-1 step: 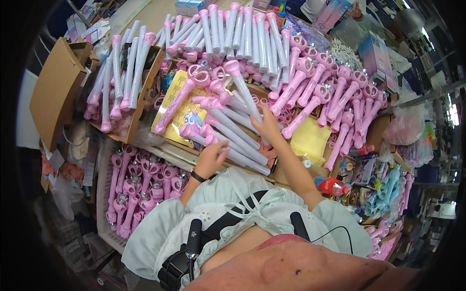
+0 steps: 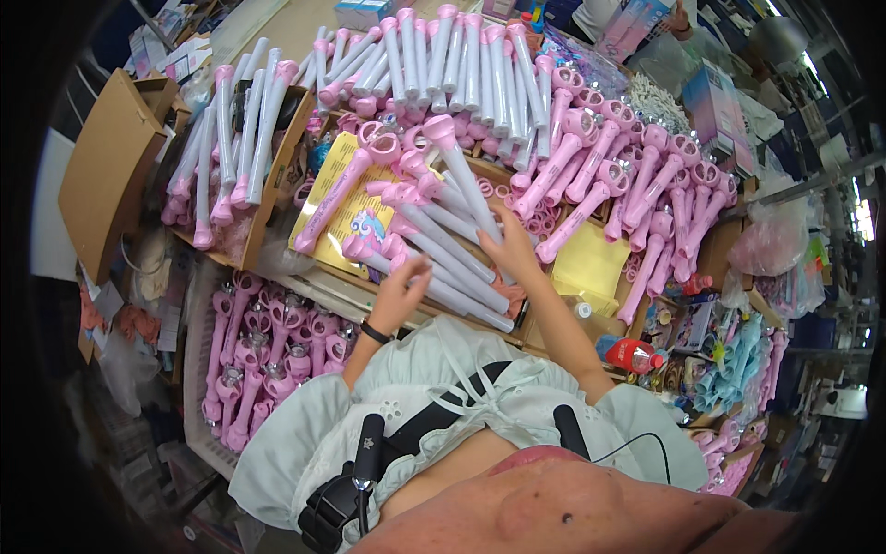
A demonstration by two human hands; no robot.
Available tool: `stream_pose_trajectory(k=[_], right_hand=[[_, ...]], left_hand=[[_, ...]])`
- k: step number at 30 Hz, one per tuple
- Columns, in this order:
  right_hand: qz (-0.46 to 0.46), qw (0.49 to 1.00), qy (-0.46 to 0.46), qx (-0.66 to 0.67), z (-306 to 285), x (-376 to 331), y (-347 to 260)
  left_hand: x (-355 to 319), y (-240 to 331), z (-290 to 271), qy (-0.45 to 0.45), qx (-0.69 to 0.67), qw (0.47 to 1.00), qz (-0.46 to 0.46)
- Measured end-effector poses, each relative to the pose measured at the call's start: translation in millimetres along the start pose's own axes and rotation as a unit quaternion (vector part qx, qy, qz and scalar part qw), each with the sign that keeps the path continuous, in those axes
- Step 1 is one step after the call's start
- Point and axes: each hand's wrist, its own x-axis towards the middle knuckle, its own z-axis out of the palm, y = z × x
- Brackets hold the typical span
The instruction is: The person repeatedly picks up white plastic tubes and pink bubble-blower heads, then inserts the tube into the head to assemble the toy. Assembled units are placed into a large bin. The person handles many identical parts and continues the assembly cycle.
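Observation:
My right hand [image 2: 508, 247] is closed round the lower end of a white tube with a pink cap [image 2: 464, 171], which slants up and away to the left. Beside it, several more pink-capped white tubes [image 2: 448, 242] lie side by side across the bench in front of me. My left hand [image 2: 402, 294] is held over the near tubes, close to their pink ends, its fingers loosely bent and apart with nothing seen in them. A pink toy wand with a ring-shaped head [image 2: 334, 201] lies on a yellow printed card [image 2: 325, 182] left of the tubes.
Many white tubes [image 2: 452, 69] are piled at the back, others in a cardboard box [image 2: 282, 166] at left. Pink wands [image 2: 600, 175] heap at right, and more fill a pale crate [image 2: 196, 397] at lower left. A red-labelled bottle [image 2: 632, 355] lies near my right elbow.
My left hand has lifted slightly upward from the near tubes. My right hand stays on its tube, with hardly any shift.

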Motion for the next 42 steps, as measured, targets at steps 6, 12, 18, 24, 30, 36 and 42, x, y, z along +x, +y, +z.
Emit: stream_pose_trajectory(k=[6, 12, 18, 24, 30, 36, 42], right_hand=[[-0.069, 0.993, -0.087, -0.048, -43, -102, -57], [-0.057, 0.994, 0.002, -0.093, -52, -149, -74], [-0.125, 0.971, 0.040, -0.201, -66, -155, -83], [-0.019, 0.987, 0.000, -0.160, -101, -149, -75], [0.045, 0.985, 0.043, 0.159, -124, -152, -48], [0.025, 0.933, 0.107, 0.343, -116, -142, -40], [0.000, 0.913, 0.104, 0.395, -115, -133, -46]], left_hand=[[19, 51, -6, -0.029, -0.416, 0.909, -0.014], [6, 79, 16, -0.083, -0.405, 0.910, 0.025], [-6, 91, 17, -0.096, -0.456, 0.884, 0.023], [-12, 90, -5, -0.095, -0.533, 0.836, 0.089], [-13, 83, -12, -0.075, -0.564, 0.818, 0.080], [-6, 69, -11, -0.050, -0.585, 0.807, 0.063], [0, 56, -12, -0.076, -0.658, 0.749, 0.028]])
